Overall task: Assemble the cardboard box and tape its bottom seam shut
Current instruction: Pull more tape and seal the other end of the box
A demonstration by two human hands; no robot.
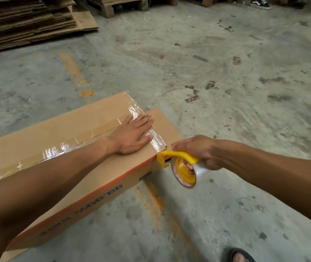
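Head cam has the cardboard box [60, 167] sitting bottom-up on the concrete floor [226, 72], filling the lower left of the frame, with its printed side facing you upside down. Shiny clear tape [156, 140] already runs along the centre seam and across the short end in mid-frame, so I'd say you're near the end of the job.

Your left hand [132, 135] is laid flat, fingers spread, right on the tape by the box's corner. Looks like that's there to pin the strip and the flaps down so nothing lifts while you pull.

Your right hand [198, 154] is wrapped around the yellow tape dispenser [177, 161], fingers hooked through the roll's core, cutter end touching the box edge just beside the left hand. Holding it tipped over that edge makes sense for wrapping the tape end down the side or snapping it off on the blade; can't tell which.

Stack of flattened cartons [28, 21] sits in the upper left, well apart.
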